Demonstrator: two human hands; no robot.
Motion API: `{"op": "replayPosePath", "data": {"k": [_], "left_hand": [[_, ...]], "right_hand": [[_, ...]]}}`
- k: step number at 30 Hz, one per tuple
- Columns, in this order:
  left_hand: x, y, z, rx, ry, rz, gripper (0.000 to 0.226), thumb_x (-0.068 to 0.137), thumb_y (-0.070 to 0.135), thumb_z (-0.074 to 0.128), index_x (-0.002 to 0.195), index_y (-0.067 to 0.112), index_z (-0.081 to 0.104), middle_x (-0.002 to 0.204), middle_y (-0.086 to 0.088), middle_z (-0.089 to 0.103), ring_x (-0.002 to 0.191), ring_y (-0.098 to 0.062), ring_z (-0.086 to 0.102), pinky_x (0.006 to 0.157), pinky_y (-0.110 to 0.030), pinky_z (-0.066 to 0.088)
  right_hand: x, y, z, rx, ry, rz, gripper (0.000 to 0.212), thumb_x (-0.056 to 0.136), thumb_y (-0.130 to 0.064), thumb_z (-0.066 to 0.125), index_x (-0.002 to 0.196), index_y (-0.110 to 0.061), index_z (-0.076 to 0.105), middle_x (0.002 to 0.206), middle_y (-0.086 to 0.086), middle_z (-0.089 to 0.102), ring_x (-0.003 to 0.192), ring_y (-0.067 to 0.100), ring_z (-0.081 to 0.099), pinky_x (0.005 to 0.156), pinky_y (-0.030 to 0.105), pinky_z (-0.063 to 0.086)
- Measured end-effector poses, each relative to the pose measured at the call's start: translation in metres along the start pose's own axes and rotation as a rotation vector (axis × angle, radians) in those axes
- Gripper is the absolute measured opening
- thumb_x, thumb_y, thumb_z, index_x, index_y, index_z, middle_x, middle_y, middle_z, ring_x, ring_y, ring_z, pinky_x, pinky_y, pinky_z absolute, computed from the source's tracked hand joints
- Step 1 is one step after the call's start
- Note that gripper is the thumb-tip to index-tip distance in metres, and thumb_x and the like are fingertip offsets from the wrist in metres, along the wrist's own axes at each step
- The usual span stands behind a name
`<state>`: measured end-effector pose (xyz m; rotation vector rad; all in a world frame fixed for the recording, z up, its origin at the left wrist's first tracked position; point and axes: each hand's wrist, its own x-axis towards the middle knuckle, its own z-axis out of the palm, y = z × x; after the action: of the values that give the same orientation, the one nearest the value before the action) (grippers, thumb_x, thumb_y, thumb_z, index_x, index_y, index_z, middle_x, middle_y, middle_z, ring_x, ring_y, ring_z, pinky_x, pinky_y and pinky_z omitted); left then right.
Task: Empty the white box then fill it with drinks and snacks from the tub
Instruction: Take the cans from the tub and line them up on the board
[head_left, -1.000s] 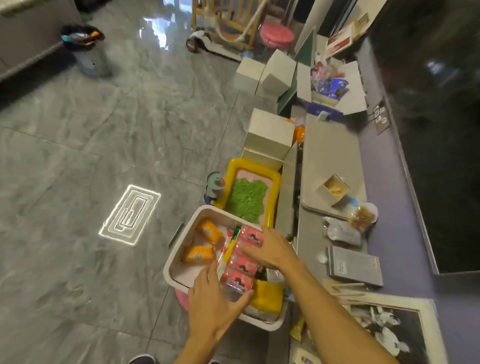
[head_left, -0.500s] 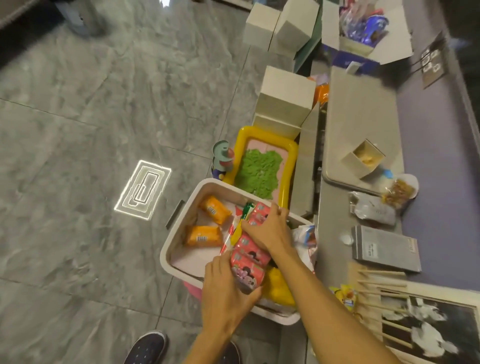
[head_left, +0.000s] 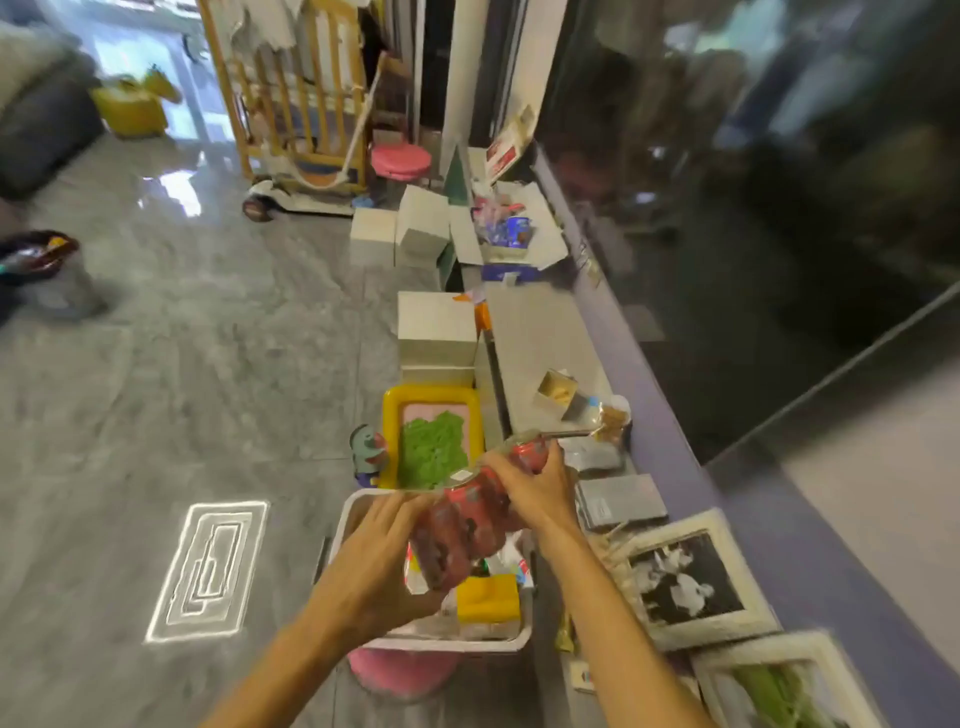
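Observation:
A shrink-wrapped pack of red drink cartons (head_left: 470, 519) hangs above the white tub (head_left: 441, 643), tilted with its far end higher. My right hand (head_left: 535, 488) grips its upper end. My left hand (head_left: 382, 558) holds its lower end from the left and below. Inside the tub I see a yellow packet (head_left: 488, 597) and some clear wrappers; my arms hide the rest. An open white box (head_left: 540, 244) with blue and pink items stands farther back by the ledge.
A yellow tray of green sand (head_left: 431, 447) and a small toy figure (head_left: 366, 452) lie just beyond the tub. White boxes (head_left: 436, 327) stand behind. The grey ledge (head_left: 540, 343) on the right carries a small carton, packets and picture frames (head_left: 685, 577). A pink stool sits under the tub.
Both hands have lifted the red drink pack up out of the tub. The camera has tilted upward, showing more of the room.

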<state>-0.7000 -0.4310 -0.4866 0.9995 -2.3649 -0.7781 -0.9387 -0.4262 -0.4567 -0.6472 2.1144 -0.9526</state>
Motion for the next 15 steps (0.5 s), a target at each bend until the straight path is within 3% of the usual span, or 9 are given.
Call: {"op": "replayPosePath", "data": {"k": [4,7,10,12,15], "left_hand": [[0.026,0.069,-0.064,0.038,-0.103,0.241,0.099,0.068,0.068,0.082,0.151,0.04,0.035,0.141,0.018,0.047,0.126,-0.008,0.055,0.1,-0.028,0.052],[0.038,0.141,-0.089,0.032,-0.198,0.431,0.103,0.068,0.065,0.083,0.152,0.052,0.023,0.142,0.022,0.044,0.115,-0.005,0.059,0.089,-0.023,0.056],[0.036,0.217,-0.089,-0.039,-0.316,0.587,0.102,0.069,0.055,0.088,0.152,0.045,0.029,0.151,0.022,0.036,0.106,-0.004,0.063,0.076,-0.021,0.06],[0.028,0.268,-0.077,-0.106,-0.381,0.7,0.103,0.07,0.049,0.089,0.153,0.038,0.03,0.157,0.015,0.029,0.111,-0.008,0.06,0.08,-0.018,0.059],[0.0,0.345,-0.053,-0.193,-0.449,0.792,0.1,0.069,0.057,0.085,0.152,0.045,0.03,0.159,0.014,0.028,0.121,-0.002,0.054,0.094,-0.019,0.055]], "right_hand": [[-0.09,-0.03,-0.101,0.092,0.191,-0.042,0.116,0.054,-0.081,0.084,0.151,-0.039,0.036,0.135,-0.001,0.042,0.111,0.019,0.05,0.093,0.037,0.048],[-0.164,-0.026,-0.176,0.118,0.356,-0.043,0.106,0.049,-0.091,0.081,0.135,-0.043,0.041,0.121,-0.007,0.045,0.106,0.018,0.05,0.09,0.037,0.045],[-0.241,-0.007,-0.244,0.197,0.498,-0.028,0.098,0.046,-0.093,0.083,0.121,-0.044,0.041,0.121,-0.009,0.06,0.107,0.016,0.062,0.093,0.039,0.053],[-0.296,0.013,-0.284,0.257,0.613,-0.018,0.099,0.042,-0.094,0.083,0.119,-0.046,0.044,0.113,-0.014,0.069,0.101,0.011,0.069,0.087,0.037,0.057],[-0.378,0.054,-0.333,0.357,0.798,-0.017,0.1,0.037,-0.093,0.086,0.117,-0.049,0.046,0.108,-0.018,0.071,0.097,0.008,0.072,0.087,0.044,0.062]]}}
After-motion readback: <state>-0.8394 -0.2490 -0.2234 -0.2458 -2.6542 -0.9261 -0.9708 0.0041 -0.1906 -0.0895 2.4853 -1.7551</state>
